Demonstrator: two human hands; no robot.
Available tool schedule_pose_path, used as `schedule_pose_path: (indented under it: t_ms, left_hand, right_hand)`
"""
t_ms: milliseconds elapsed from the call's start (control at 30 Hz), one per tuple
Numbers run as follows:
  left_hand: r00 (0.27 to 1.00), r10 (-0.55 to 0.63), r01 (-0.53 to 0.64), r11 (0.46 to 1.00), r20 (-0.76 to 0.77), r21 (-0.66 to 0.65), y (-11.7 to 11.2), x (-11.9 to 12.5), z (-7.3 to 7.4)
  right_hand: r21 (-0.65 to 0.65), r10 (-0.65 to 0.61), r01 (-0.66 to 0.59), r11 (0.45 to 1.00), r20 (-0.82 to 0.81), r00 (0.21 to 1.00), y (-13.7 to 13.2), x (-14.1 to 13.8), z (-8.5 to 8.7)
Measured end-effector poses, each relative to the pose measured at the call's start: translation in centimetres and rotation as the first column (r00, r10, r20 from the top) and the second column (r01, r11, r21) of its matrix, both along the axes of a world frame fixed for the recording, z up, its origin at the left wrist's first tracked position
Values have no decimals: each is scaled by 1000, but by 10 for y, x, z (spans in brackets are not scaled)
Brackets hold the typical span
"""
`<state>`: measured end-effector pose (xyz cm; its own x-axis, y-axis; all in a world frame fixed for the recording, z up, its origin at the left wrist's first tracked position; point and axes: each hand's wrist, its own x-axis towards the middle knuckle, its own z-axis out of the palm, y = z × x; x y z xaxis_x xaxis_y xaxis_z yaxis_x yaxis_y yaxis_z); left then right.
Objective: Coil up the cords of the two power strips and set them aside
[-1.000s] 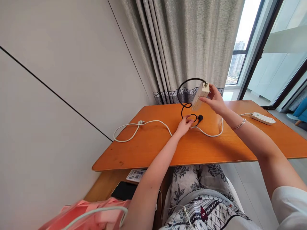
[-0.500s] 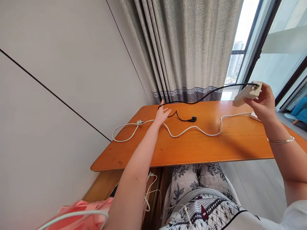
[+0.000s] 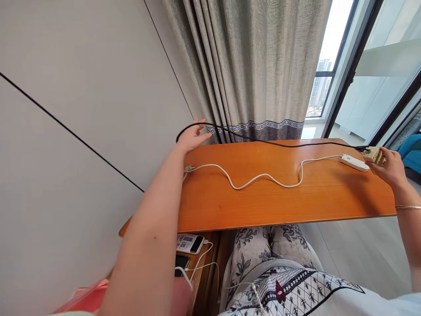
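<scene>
Head view: our right hand [image 3: 391,169] pinches boxy cream plastic block [image 3: 372,155]; spread left hand [image 3: 190,138] meets thin black cable [image 3: 296,146]; best tension gently.

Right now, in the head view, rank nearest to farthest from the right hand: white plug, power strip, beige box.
1. Beige box, in the right hand.
2. Power strip, on the table, just left.
3. White plug, at the table's left side.

Grey curtain [image 3: 259,66] beside a bright window [image 3: 333,39]
</scene>
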<state>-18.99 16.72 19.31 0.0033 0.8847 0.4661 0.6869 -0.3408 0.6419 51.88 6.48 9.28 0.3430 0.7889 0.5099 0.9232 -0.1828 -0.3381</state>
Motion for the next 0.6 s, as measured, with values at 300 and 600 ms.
schedule_pose_path:
  t_ms: [300, 600]
  left_hand:
    - [888, -178, 357, 847, 423, -394, -36, -18, -26]
    - [941, -78, 296, 661, 329, -690, -49, -16, -66]
  right_hand:
    - [-416, 56, 7, 909, 139, 989, 20, 8, -27]
    - [-457, 91, -15, 889, 144, 985, 69, -14, -39]
